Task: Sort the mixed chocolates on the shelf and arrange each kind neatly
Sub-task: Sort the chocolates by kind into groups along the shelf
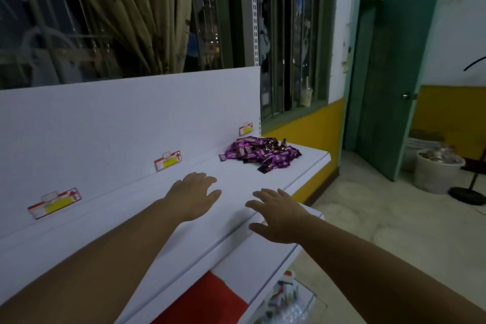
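The sorting seems not begun: the chocolates (260, 152) lie in one mixed heap at the shelf's (131, 218) far right end, while the left hand (196, 193) and right hand (278, 214) hover near, fingers spread, holding nothing.

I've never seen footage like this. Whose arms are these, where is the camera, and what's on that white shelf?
No machine here: a person wears one camera on the head, looking forward and down, so you see their own two arms. The left hand and right hand stretch out over the white shelf, fingers relaxed, holding nothing. At the shelf's far right end lies a pile of purple-wrapped chocolates, with one dark-wrapped piece just apart from it. Red-and-yellow price tags are clipped along the back panel.
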